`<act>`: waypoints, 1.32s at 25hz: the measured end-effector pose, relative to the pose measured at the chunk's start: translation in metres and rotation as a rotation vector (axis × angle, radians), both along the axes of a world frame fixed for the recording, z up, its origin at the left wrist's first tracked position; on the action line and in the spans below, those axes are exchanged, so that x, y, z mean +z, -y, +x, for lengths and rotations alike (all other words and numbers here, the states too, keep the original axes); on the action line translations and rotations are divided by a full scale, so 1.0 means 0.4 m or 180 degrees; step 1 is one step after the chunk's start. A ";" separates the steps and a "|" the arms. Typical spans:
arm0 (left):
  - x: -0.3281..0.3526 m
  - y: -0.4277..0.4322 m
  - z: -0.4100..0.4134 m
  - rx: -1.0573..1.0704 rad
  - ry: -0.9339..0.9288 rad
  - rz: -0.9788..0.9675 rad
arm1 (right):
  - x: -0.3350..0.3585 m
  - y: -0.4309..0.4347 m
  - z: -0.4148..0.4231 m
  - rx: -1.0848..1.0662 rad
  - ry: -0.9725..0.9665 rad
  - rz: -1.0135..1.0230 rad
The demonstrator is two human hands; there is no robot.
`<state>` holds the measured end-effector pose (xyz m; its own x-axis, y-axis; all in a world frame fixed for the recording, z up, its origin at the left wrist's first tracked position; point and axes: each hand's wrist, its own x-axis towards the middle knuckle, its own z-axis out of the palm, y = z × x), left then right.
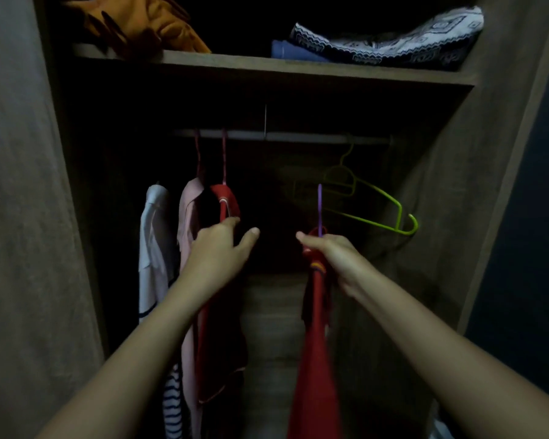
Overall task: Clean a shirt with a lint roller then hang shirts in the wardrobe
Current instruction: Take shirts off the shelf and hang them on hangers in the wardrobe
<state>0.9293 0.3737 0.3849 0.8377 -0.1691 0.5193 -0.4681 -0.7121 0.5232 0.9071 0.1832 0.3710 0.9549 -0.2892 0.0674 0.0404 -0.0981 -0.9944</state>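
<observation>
Open wood-grain wardrobe [450, 191], viewed in dim light. An upper shelf [298, 69] spanned its full width above a pale horizontal hanging rail [298, 136]; the recess behind the rail lay in deep shadow. A lighter wood-grain panel [273, 312] showed low at the back. A grey-brown panel [16, 217] flanked the opening on the left; a dark blue wall [526, 217] stood to the right.

- Red shirt [314, 359] hangs limp from a purple hanger [319, 204], right of centre.
- White shirt [154, 242], pink shirt [187, 217] and dark red shirt [225, 327] hang side by side under the rail [298, 136], left of centre.
</observation>
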 end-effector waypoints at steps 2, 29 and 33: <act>0.021 0.009 0.088 0.0006 0.0002 -0.0328 | 0.022 0.021 0.026 -0.0071 0.0102 -0.0382; 0.046 0.140 0.192 -0.0022 -0.1087 -0.0414 | 0.243 0.061 0.357 -0.0045 0.0214 -0.3129; 0.171 0.052 0.131 0.0597 0.0898 0.0150 | 0.278 0.036 0.248 -0.1107 0.2423 -0.4544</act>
